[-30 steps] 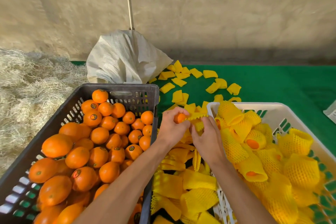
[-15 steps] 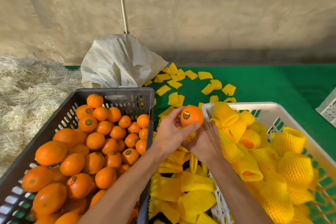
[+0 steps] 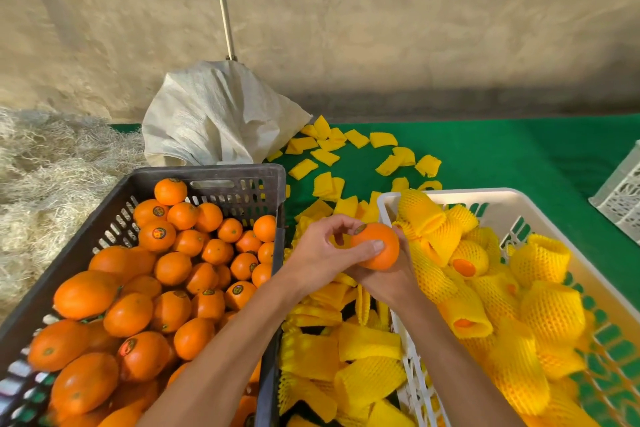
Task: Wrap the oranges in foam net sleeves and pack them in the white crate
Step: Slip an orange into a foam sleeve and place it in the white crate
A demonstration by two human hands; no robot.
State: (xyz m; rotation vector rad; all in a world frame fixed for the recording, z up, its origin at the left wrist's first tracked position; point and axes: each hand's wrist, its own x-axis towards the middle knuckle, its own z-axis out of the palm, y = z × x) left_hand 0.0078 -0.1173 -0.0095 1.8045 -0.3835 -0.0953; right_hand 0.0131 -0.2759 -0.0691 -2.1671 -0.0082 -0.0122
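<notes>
Both hands hold one bare orange (image 3: 375, 246) between the dark crate (image 3: 239, 177) and the white crate (image 3: 498, 196). The left hand (image 3: 322, 255) grips it, thumb on top; the right hand (image 3: 388, 279) cups it from below, fingers curled around it.

A crate of loose oranges (image 3: 145, 288) is set at the left, the white crate (image 3: 512, 199) of sleeved fruit at the right — a heap of foam net sleeves (image 3: 346, 357) lies between them. An orange (image 3: 375, 246) is held above that gap. Behind, a sack (image 3: 214, 118) and scattered sleeves (image 3: 363, 156) are seen; straw (image 3: 45, 184) lies far left
</notes>
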